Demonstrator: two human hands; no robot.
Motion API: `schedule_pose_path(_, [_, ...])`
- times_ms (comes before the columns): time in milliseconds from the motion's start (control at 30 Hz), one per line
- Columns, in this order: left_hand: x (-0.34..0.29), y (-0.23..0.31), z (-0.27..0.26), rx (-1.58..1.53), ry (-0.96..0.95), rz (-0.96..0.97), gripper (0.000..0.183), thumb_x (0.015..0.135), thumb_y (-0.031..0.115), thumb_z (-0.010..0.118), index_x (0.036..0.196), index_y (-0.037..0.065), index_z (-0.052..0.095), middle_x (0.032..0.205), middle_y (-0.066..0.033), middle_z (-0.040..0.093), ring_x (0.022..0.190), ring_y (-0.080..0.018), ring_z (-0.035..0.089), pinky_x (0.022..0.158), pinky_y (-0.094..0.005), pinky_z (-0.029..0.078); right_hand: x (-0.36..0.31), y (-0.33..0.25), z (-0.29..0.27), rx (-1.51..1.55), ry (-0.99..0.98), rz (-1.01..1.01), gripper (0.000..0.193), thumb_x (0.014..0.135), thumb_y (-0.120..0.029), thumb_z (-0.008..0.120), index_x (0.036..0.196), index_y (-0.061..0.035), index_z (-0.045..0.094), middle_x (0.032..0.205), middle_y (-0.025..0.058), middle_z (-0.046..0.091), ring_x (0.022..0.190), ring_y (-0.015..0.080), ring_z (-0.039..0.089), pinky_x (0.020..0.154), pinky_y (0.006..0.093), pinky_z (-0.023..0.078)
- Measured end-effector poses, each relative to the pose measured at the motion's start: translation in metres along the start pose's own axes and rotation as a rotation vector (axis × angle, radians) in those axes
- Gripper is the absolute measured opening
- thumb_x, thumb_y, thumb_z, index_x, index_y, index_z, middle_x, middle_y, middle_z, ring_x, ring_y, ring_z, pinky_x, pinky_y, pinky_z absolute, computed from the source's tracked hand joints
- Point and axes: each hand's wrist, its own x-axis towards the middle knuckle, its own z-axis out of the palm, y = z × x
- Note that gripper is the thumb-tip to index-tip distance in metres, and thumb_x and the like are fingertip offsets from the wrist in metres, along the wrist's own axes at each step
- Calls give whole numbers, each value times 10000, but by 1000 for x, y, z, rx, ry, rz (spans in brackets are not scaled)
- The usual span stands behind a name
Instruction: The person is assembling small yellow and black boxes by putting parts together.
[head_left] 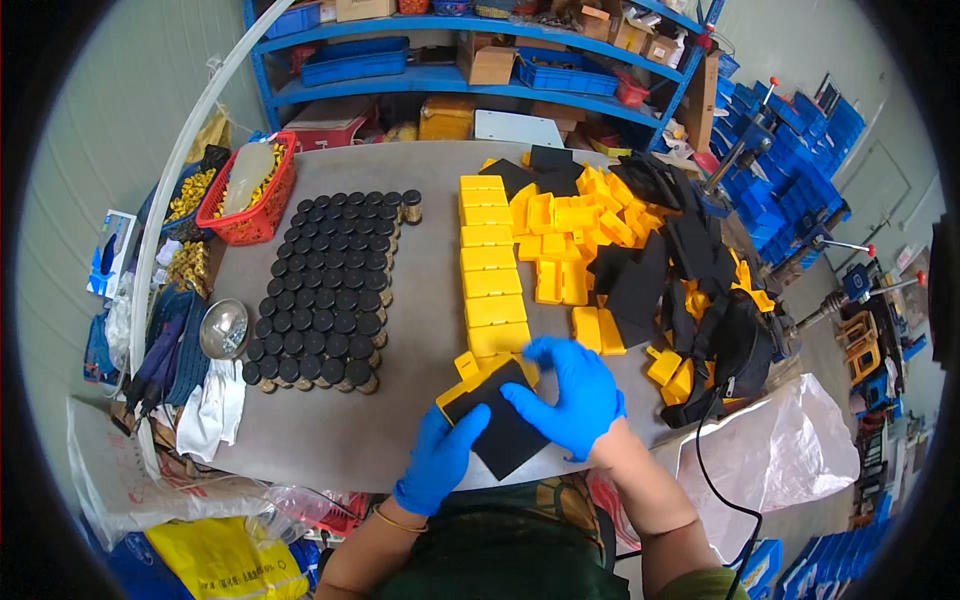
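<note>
Both of my hands wear blue gloves and meet over the near edge of the grey table. My left hand (440,458) grips a flat black pouch (508,432), thumb on its top face. Yellow plastic shows along the far edge of this pouch, from a yellow box (468,372) with a raised tab; how far the box sits inside is hidden. My right hand (572,396) has its thumb against the pouch's right side. Its fingers are apart from the thumb, arched over the far corner and slightly blurred. Just beyond, a row of closed yellow boxes (492,283) runs away from me.
Rows of black-capped jars (325,297) stand at left. Loose yellow boxes (560,280) and black pouches (640,290) pile up at right. A red basket (240,228), a metal bowl (224,329) and a white glove (212,410) lie along the left edge. A black cable (703,470) hangs at right.
</note>
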Motion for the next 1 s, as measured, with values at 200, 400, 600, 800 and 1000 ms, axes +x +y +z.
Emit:
schedule_pose_path(200, [9,15,-11,128,-80,-153,266,892,140,555,1130,24,585,1053,-34,621,950,-106,556,840,-263,431,23,27,40,1076,-81,-260,295,831,-111,649,1109,-62,564,981,25,596,828,74,503,751,222,438])
schedule_pose_path(400, [24,27,-29,-100,-117,-222,372,941,255,499,1227,17,503,1107,-58,582,1003,-117,544,876,-262,442,19,-9,-5,406,-60,-585,668,766,-311,722,1302,-101,382,1157,124,568,1011,266,583,847,362,461])
schedule_pose_path(600, [36,30,-34,-158,-107,-68,484,859,123,569,1304,27,405,1210,-104,538,1093,-197,547,923,-320,467,58,-29,-6,80,-23,-343,709,715,-486,702,1234,-101,412,977,220,626,912,387,611,797,436,488])
schedule_pose_path(800, [39,14,-67,-237,22,-165,517,813,-17,528,1308,39,391,1217,-99,517,1103,-229,538,914,-360,485,137,-32,-5,337,-190,-510,590,805,-467,602,1257,-113,465,1082,240,581,1020,387,557,845,420,459])
schedule_pose_path(1000, [26,14,-71,-646,199,-419,361,878,223,508,1186,38,496,978,-108,628,845,-218,635,601,-333,519,285,-60,22,6,152,-420,434,921,-302,456,1322,-142,413,1302,183,465,1187,355,449,988,428,377])
